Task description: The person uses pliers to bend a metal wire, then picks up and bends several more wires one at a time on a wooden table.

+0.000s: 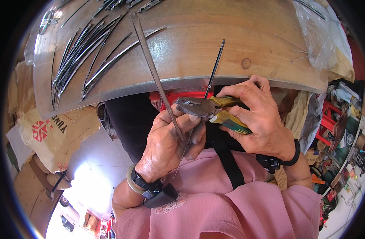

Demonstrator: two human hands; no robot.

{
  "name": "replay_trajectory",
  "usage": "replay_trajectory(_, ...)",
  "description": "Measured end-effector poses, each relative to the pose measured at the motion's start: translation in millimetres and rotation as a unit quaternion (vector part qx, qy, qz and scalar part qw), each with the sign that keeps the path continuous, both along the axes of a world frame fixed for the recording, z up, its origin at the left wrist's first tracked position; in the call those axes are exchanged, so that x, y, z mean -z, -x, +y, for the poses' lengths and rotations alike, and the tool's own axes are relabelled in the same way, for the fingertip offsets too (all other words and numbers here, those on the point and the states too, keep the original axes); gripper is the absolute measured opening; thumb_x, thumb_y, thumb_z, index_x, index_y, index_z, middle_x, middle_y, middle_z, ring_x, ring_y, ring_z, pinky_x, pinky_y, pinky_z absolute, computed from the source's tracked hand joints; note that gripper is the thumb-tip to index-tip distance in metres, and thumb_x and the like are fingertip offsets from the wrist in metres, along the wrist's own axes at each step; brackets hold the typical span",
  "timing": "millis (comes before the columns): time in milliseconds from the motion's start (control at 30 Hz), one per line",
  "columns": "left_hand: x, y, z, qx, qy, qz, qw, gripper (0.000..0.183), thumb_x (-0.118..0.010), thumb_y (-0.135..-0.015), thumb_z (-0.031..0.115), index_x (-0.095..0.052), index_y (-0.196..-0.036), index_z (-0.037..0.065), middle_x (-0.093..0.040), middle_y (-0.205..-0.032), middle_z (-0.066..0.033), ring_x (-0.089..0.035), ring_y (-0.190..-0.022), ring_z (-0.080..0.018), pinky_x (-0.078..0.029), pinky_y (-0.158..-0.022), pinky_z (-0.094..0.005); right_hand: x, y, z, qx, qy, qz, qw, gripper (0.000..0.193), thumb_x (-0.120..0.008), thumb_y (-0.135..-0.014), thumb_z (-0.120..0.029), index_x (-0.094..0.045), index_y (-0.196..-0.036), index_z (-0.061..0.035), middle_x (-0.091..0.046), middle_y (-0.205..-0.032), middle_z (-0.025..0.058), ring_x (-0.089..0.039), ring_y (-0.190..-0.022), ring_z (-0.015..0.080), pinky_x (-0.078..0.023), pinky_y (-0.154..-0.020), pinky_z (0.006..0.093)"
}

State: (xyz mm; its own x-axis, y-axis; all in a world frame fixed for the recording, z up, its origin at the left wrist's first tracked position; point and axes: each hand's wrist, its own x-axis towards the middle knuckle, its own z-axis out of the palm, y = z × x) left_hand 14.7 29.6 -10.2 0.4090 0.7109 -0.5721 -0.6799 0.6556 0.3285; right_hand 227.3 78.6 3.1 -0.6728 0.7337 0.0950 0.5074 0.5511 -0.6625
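My right hand (264,117) is closed round the yellow-and-green handles of a pair of pliers (200,106), whose jaws point left over my left fingers. My left hand (160,143) is closed on a long flat metal strip (152,71) that slants up and away over the table edge. A thin black rod (217,63) with a small wire loop low on it rises behind the pliers. Below the jaws a fine wire (181,161) hangs from my left fingers. Whether rod and wire are one piece is hidden by the pliers, as is what the jaws grip.
The wooden table (238,36) has a clear sheet over its curved near edge. A bundle of thin black strips (85,53) lies on its left side. At the right are loose wires (300,51) and a plastic bag (316,34). A red stool (329,115) stands beyond my right arm.
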Motion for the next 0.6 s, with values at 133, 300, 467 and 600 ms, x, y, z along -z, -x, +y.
replay_trajectory(133,0.7,0.2,1.2,0.001,0.005,0.009,1.0,0.021,-0.058,-0.095,0.016,-0.06,-0.108,0.0,-0.05,-0.064,-0.0083,-0.044,-0.045,-0.0169,-0.034,-0.042,-0.0272,1.0,0.1,0.4,-0.004,-0.002,-0.007,1.0,0.031,-0.079,-0.057,-0.008,-0.066,-0.084,-0.0001,-0.06,-0.112,0.0125,-0.058,-0.094,0.0292,-0.035,-0.091,0.0481)
replay_trajectory(300,-0.3,-0.2,1.9,0.005,0.004,0.022,1.0,0.022,-0.059,-0.094,0.016,-0.06,-0.107,-0.001,-0.05,-0.064,-0.0083,-0.044,-0.046,-0.0168,-0.034,-0.043,-0.0275,3.4,-0.2,-0.3,-0.003,-0.007,-0.005,1.0,0.031,-0.079,-0.057,-0.009,-0.066,-0.084,-0.0002,-0.06,-0.112,0.0122,-0.059,-0.094,0.0288,-0.035,-0.091,0.048)
replay_trajectory(467,0.5,-1.1,2.4,0.004,0.004,0.031,1.0,0.021,-0.059,-0.094,0.016,-0.061,-0.107,-0.001,-0.051,-0.064,-0.008,-0.044,-0.046,-0.0162,-0.034,-0.042,-0.0274,4.0,0.3,-0.4,-0.002,-0.014,-0.005,1.0,0.03,-0.079,-0.058,-0.009,-0.065,-0.083,-0.0005,-0.06,-0.112,0.012,-0.059,-0.094,0.0284,-0.035,-0.09,0.0479)
replay_trajectory(600,2.1,-3.2,0.2,-0.016,0.0,0.035,0.999,0.02,-0.06,-0.093,0.014,-0.061,-0.107,0.0,-0.052,-0.065,-0.007,-0.044,-0.048,-0.0143,-0.036,-0.042,-0.0265,6.3,0.8,-0.4,-0.004,-0.024,-0.009,1.0,0.029,-0.078,-0.058,-0.009,-0.065,-0.082,-0.0007,-0.06,-0.112,0.0116,-0.059,-0.093,0.0276,-0.035,-0.089,0.0474)
